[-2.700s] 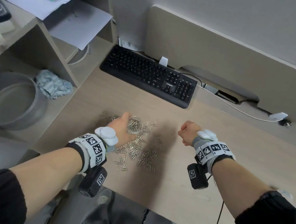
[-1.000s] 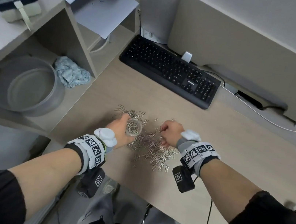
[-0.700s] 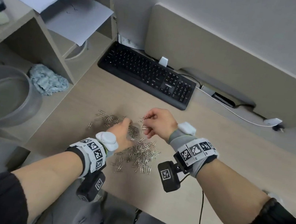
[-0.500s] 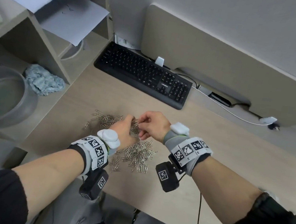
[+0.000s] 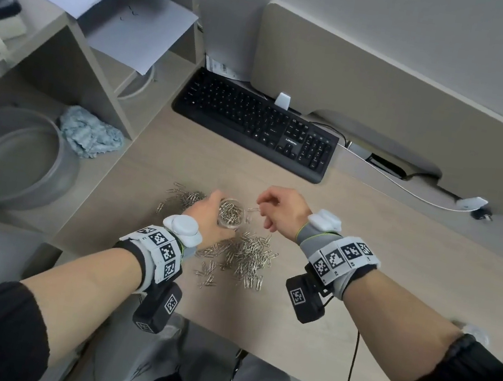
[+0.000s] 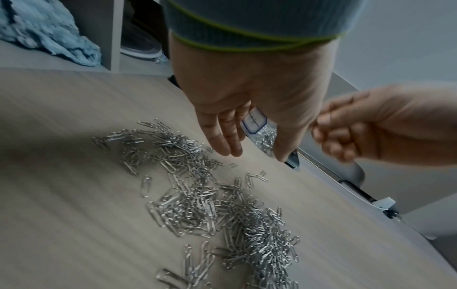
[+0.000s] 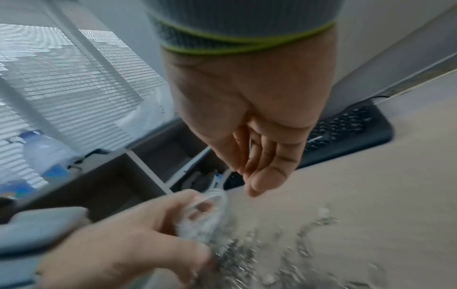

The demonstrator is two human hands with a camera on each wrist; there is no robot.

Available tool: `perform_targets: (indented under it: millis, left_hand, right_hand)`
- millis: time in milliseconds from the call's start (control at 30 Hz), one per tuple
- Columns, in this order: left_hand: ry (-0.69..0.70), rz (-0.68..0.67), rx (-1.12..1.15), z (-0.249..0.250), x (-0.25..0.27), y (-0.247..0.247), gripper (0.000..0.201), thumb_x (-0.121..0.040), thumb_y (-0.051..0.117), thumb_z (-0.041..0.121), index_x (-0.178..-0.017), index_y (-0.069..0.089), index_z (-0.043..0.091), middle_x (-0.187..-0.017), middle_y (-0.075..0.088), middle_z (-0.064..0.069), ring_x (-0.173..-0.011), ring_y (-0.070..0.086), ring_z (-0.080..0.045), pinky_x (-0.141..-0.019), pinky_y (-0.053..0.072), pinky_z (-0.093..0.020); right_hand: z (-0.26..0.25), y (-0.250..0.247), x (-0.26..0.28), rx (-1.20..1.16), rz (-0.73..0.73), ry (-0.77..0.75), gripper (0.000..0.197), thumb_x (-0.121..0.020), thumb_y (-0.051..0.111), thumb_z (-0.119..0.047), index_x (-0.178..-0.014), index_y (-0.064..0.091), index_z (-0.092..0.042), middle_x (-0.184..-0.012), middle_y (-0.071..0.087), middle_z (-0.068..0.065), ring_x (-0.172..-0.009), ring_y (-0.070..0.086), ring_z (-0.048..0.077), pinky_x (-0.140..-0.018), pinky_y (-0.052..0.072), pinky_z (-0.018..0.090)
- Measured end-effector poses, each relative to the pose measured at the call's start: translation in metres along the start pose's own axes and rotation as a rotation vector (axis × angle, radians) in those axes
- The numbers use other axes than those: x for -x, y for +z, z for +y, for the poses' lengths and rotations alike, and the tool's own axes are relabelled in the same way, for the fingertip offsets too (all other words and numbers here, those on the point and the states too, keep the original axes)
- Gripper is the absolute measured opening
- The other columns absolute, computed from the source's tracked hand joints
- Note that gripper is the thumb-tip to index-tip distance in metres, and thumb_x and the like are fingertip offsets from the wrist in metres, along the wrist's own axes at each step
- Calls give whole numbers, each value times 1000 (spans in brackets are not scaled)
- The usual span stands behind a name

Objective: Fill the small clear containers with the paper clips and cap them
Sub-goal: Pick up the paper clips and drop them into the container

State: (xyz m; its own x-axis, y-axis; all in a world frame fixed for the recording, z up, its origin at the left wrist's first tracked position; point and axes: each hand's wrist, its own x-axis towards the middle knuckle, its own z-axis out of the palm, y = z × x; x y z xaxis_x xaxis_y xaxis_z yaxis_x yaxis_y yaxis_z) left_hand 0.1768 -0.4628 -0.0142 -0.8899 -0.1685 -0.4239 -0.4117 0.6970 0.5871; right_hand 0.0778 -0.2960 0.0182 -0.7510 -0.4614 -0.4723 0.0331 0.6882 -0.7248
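My left hand (image 5: 212,215) grips a small clear container (image 5: 231,214) just above the desk; it is uncapped and well filled with silver paper clips. In the left wrist view the thumb and fingers curl round the container (image 6: 262,135), which bears a blue-edged label. My right hand (image 5: 265,212) hovers just right of the rim with fingers loosely bent and nothing visible in them (image 7: 254,185). A single clip (image 5: 253,209) lies close to its fingertips. Loose paper clips (image 5: 250,255) are heaped on the desk below both hands, with a smaller heap (image 5: 184,196) to the left.
A black keyboard (image 5: 260,123) lies behind the clips, with a white cable (image 5: 406,194) to its right. On the left a shelf unit holds a grey bowl (image 5: 20,159) and a blue cloth (image 5: 89,133). A small pale blurred object (image 5: 476,335) sits by my right sleeve.
My right hand took clips from the heap, brought them over the container, and has drawn back slightly to the right with fingers loosened. My left hand kept hold of the container.
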Motion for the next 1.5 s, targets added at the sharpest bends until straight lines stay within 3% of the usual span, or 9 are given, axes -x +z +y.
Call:
perform_targets:
  millis: [67, 233, 333, 500, 767, 900, 1000, 1267, 1500]
  left_hand:
    - [-21, 5, -2, -13, 6, -4, 75, -74, 79, 40, -133, 38, 18, -101, 67, -1, -82, 64, -19, -75, 53, -34]
    - [-48, 4, -10, -34, 21, -10, 65, -76, 77, 34, -126, 39, 19, -85, 63, 3, -72, 62, -17, -65, 51, -34]
    - [-69, -6, -5, -49, 31, -9, 63, -75, 78, 30, -124, 39, 22, -81, 64, 1, -69, 63, -17, -64, 54, -36]
    - [-92, 2, -14, -68, 44, -6, 68, -72, 79, 36, -126, 39, 22, -91, 66, 0, -76, 64, -21, -70, 54, -38]
    - [-117, 6, -39, -84, 56, -7, 66, -73, 77, 33, -125, 39, 21, -96, 65, -4, -80, 62, -25, -73, 54, -40]
    - [-107, 24, -36, -76, 53, -6, 62, -75, 77, 30, -124, 40, 19, -93, 64, -1, -79, 61, -22, -70, 51, -34]
    - [-95, 19, -38, -64, 47, -1, 63, -75, 78, 32, -124, 40, 20, -90, 63, 1, -78, 61, -20, -68, 50, -33]
    - [-23, -34, -52, -22, 29, 15, 65, -75, 79, 33, -124, 39, 19, -87, 61, 2, -73, 61, -17, -64, 49, -30]
    - [96, -38, -17, 26, 15, 26, 68, -77, 75, 34, -132, 38, 20, -82, 62, 5, -71, 62, -15, -61, 48, -30]
  right_hand:
    - [23, 6, -1, 126, -28, 111, 8, -91, 55, -14, -88, 62, -13, -69, 69, 10, -57, 69, 24, -62, 61, 39]
    - [63, 26, 8, 559, -140, 342, 39, -81, 61, -57, -79, 52, -19, -77, 71, 9, -62, 71, 25, -64, 60, 38]
    - [71, 55, 9, 646, -74, 353, 72, -67, 62, -74, -109, 46, -18, -108, 59, 10, -80, 68, 29, -71, 57, 37]
    - [54, 106, 0, 754, -53, 202, 86, -75, 69, -62, -134, 35, -10, -127, 42, 15, -100, 60, 32, -76, 52, 37]
    - [45, 110, -14, 776, -164, 125, 39, -89, 59, -5, -126, 47, -7, -115, 54, 15, -92, 65, 30, -82, 58, 42]
    - [43, 89, -13, 594, -152, 201, 19, -92, 53, 2, -104, 61, -10, -108, 68, 10, -92, 69, 28, -80, 59, 39]
    - [50, 72, -6, 359, -102, 258, 25, -87, 60, 1, -81, 59, -23, -75, 70, 1, -65, 72, 21, -65, 62, 37]
    - [23, 29, 21, -53, -34, 139, 9, -90, 58, 0, -94, 56, -8, -54, 61, 11, -41, 59, 21, -42, 50, 28]
    - [-3, -2, 37, 0, -35, 46, 14, -90, 56, -3, -90, 54, -17, -55, 61, 9, -38, 54, 18, -39, 44, 23]
